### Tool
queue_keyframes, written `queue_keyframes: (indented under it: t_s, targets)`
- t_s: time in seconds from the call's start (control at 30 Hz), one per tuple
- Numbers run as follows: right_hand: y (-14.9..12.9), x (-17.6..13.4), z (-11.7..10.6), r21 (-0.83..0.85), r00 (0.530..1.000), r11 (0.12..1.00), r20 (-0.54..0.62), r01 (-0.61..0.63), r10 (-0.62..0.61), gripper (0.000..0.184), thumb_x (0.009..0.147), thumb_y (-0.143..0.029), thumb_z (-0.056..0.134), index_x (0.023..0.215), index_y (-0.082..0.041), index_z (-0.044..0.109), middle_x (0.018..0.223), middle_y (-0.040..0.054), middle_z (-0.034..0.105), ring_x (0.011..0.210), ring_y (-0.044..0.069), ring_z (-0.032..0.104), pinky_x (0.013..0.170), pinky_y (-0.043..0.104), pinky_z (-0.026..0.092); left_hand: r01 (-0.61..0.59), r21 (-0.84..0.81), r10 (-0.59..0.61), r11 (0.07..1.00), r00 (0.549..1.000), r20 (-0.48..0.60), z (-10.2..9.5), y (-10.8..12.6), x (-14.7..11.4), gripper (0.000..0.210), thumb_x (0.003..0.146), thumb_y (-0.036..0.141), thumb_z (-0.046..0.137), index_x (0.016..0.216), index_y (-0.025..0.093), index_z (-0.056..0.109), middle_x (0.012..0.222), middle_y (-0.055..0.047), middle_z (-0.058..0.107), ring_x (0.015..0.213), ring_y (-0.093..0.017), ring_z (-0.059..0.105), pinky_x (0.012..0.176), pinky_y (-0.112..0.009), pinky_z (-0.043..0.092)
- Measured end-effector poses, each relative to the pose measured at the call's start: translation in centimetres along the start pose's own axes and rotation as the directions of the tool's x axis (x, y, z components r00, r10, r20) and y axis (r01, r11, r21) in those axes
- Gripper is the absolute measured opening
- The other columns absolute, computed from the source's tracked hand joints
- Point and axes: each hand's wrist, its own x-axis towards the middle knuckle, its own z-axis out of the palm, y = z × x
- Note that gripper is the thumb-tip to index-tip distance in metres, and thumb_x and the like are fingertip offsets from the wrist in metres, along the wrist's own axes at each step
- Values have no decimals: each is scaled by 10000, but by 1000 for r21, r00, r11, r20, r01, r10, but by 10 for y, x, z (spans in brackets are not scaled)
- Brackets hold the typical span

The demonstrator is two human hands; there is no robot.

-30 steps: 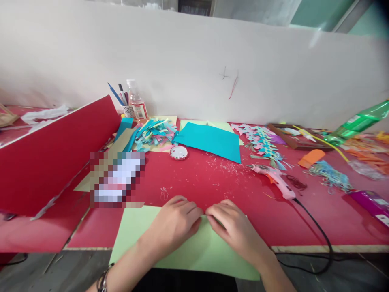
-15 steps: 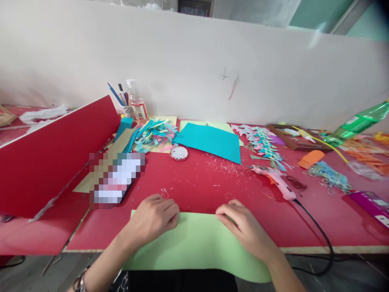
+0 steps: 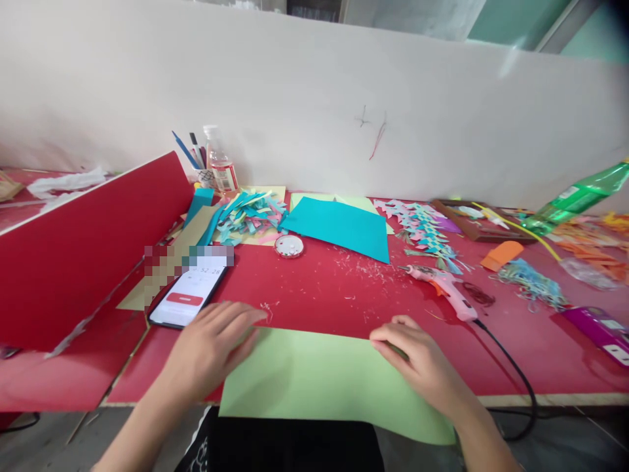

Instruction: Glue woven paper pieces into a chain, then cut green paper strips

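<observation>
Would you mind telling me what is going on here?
A light green sheet overhangs the near edge of the red table. A person's left hand is at its far left corner, and their right hand is on its far edge. A phone lies beyond the left hand; a pink glue gun lies off to the right.

Phone (image 3: 189, 298) left, glue gun (image 3: 449, 288) right, beyond the paper sheet (image 3: 314, 377).

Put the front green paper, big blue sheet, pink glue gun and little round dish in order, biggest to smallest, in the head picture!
1. Green paper (also nearest the camera)
2. Blue sheet
3. Glue gun
4. Round dish
</observation>
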Motion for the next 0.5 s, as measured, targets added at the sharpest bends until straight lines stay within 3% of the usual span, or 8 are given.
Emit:
queue_keyframes:
  t_s: [0.07, 0.2, 0.37, 0.5]
  targets:
    - [-5, 6, 4, 1, 998, 999, -17, 53, -53, 147, 875, -219, 409, 778, -214, 519, 705, -4, 610, 635, 122, 492, 665, 276, 377, -4, -79, 10, 997, 997, 72, 3, 14, 8, 222, 843, 297, 451, 1009, 177, 538, 932, -59, 631, 851, -187, 566, 732, -289, 411]
    - [-11, 15, 11, -77, 992, 992, -70, 103, -108, 149, 866, -182, 410, 778, -204, 528, 704, 1, 598, 644, 120, 500, 731, 302, 365, 29, -176, 12, 984, 974, 225, 12, 30, 16, 218, 878, 263, 388, 830, 189, 587, 695, -5, 627, 641, -148, 561, 646, -282, 394]
    - [-31, 23, 31, -168, 981, 969, -28, 183, -190, 140, 825, -136, 422, 810, -203, 544, 710, -6, 578, 694, 122, 503, 875, 346, 309, -12, -240, 67, 971, 972, 224, 19, 43, 21, 243, 880, 232, 387, 759, 177, 590, 633, 7, 611, 566, -124, 536, 591, -256, 363]
    - [-49, 29, 49, -142, 975, 967, -29, 213, -219, 162, 764, -102, 417, 641, -190, 476, 580, -29, 502, 574, 102, 429, 743, 272, 351, -39, -254, 96, 966, 971, 217, 21, 50, 25, 296, 877, 239, 394, 633, 161, 542, 581, 11, 584, 513, -111, 504, 544, -240, 338]
